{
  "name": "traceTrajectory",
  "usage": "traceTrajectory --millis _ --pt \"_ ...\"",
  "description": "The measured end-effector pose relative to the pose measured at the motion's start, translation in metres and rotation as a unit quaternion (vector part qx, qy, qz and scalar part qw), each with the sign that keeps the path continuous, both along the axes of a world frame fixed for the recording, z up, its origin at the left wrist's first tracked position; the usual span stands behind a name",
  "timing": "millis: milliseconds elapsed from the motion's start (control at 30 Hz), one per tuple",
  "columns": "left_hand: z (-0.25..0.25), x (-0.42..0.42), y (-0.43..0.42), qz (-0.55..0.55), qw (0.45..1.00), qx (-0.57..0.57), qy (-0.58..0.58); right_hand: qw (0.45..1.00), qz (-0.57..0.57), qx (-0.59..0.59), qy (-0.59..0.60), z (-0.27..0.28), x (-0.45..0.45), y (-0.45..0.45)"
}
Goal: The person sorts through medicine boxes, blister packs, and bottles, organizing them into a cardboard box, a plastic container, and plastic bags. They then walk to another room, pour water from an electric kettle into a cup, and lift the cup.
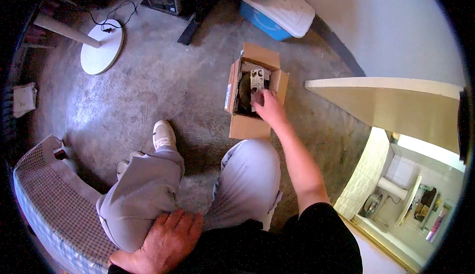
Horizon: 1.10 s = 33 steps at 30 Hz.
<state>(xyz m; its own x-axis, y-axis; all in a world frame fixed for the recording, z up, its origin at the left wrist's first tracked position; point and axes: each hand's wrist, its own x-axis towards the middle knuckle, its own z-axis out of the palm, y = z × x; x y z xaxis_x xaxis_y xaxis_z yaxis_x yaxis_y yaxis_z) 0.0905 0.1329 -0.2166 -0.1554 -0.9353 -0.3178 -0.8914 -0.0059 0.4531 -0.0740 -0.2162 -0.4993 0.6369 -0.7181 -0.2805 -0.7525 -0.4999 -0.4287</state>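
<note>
Your right hand (268, 107) touches a pale strip (257, 78) inside the cardboard box (230, 88), grip unclear; your left hand (170, 237) lies spread on your leg (141, 200). Tilted lifting could snag the strip on a flap (250, 127).

Mottled grey concrete floor (198, 78), with a pale bluish sheen toward its left edge. At mid-floor, an open brown cardboard box (250, 126) contains a narrow off-white piece (257, 78) marked with dark spots. By the floor's far edge, a rectangular plastic bin (282, 13) is bright blue with a white lid. Toward the far left corner: a round white base (101, 56) and thin black cable (129, 11). Near left edge: grey-and-pinkish checked cloth (59, 190), light blue down its side. Loose trousers (251, 172), plain pale grey; short sleeve (321, 234), solid black.
</note>
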Motion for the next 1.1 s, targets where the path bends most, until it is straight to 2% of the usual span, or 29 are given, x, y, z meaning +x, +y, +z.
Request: traceTrajectory --millis 100,200,233,333,367,467,567,667,767,867,900,1000,1100 --pt "0.000 -0.001 -0.002 0.004 1.000 0.010 0.013 0.999 0.000 -0.019 0.029 0.009 0.003 0.011" --pt "0.003 -0.001 -0.005 0.005 1.000 0.019 0.013 0.996 0.061 -0.046 0.053 0.005 0.014 0.016" --pt "0.002 0.000 -0.005 0.001 1.000 0.022 0.011 0.990 0.084 -0.099 0.048 -0.004 0.014 0.019" --pt "-0.002 -0.003 -0.001 -0.029 0.999 0.034 0.000 0.980 0.089 -0.156 0.088 -0.018 0.023 0.019" --pt "-0.004 -0.004 0.002 -0.045 0.998 0.039 -0.004 0.985 0.025 -0.138 0.099 -0.057 0.022 0.013" --pt "-0.007 -0.006 0.004 -0.065 0.997 0.048 -0.012 0.983 -0.028 -0.180 0.026 -0.070 0.022 0.014" --pt "-0.009 -0.006 0.007 -0.066 0.997 0.038 -0.011 0.984 0.030 -0.169 0.039 -0.046 0.014 0.016" --pt "-0.008 -0.005 0.011 -0.062 0.997 0.055 -0.007 0.975 0.089 -0.204 0.002 0.005 0.018 0.027" --pt "-0.004 -0.002 0.010 -0.091 0.993 0.067 -0.026 0.964 0.106 -0.241 -0.046 0.026 0.011 0.026" --pt "-0.003 0.000 0.010 -0.094 0.993 0.063 -0.033 0.972 0.090 -0.216 0.000 0.074 0.001 0.027" --pt "-0.003 0.000 0.010 -0.089 0.994 0.061 -0.031 0.964 0.096 -0.247 0.005 0.083 -0.005 0.025" --pt "-0.007 0.000 0.013 -0.060 0.998 0.037 -0.002 0.958 0.078 -0.275 0.008 0.091 -0.027 0.010" --pt "-0.003 0.000 0.008 -0.036 0.992 0.111 0.038 0.958 0.077 -0.273 0.033 0.090 -0.049 0.000"
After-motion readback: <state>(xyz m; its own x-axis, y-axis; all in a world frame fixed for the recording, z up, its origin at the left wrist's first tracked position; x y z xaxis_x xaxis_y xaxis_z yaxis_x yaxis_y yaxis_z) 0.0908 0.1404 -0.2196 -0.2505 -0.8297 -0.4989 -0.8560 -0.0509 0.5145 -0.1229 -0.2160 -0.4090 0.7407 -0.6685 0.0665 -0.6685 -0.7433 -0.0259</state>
